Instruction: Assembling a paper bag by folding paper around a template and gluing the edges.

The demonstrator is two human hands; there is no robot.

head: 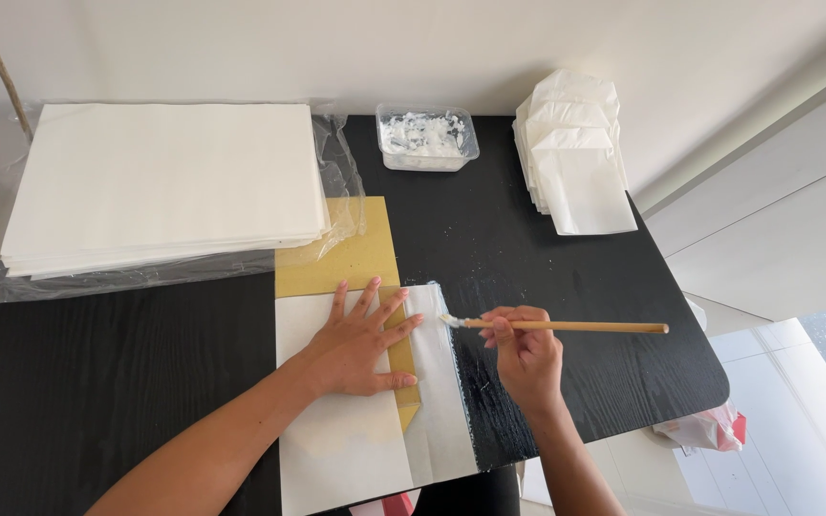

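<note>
My left hand [360, 342] lies flat with fingers spread on a white paper sheet [336, 440] that is folded over a tan cardboard template [336, 258]. My right hand [527, 358] grips a wooden-handled brush [566, 326]. The brush's white tip touches the right edge of the sheet's narrow flap [441, 401]. White paste is smeared on the black table [547, 268] beside that flap.
A thick stack of white paper [164, 182] rests on clear plastic wrap at the back left. A clear tub of white paste [426, 137] stands at the back centre. A pile of folded white paper bags [575, 153] lies at the back right. The table's right edge drops to a tiled floor.
</note>
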